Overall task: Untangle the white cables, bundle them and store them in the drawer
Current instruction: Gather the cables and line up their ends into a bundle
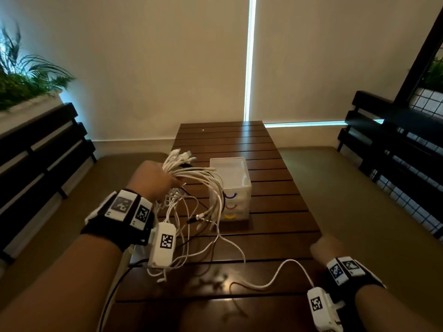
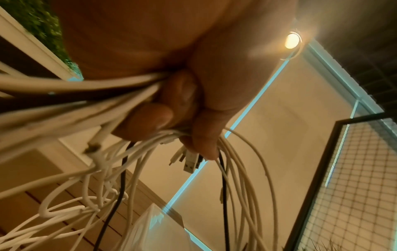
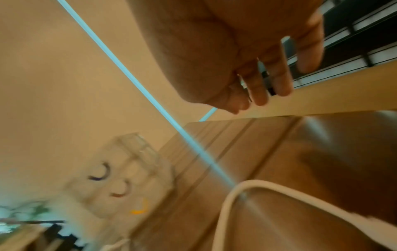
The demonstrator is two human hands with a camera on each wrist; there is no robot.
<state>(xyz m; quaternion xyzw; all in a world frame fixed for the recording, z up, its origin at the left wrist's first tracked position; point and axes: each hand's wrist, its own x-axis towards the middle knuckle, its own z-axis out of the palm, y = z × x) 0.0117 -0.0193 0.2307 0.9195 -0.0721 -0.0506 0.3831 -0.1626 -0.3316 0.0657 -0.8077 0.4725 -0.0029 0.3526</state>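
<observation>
My left hand (image 1: 155, 176) grips a bunch of white cables (image 1: 191, 173) above the left side of the table, plug ends fanning out past the fist. The left wrist view shows the fingers (image 2: 150, 117) curled round the cables (image 2: 133, 152), with USB plugs (image 2: 190, 163) by the thumb and a black cable (image 2: 224, 195) among them. Their loops hang in front of the small clear drawer unit (image 1: 236, 188). One white cable (image 1: 271, 282) trails over the table toward my right wrist. My right hand (image 1: 326, 248) hovers at the table's right edge, fingers (image 3: 260, 88) relaxed and holding nothing.
The brown slatted table (image 1: 275, 224) stretches away to a beige blind. The drawer unit (image 3: 120, 173) has purple, red and yellow handles, all drawers pushed in. Dark slatted benches (image 1: 43, 159) flank both sides. Thin dark cables (image 1: 235, 286) lie near the front edge.
</observation>
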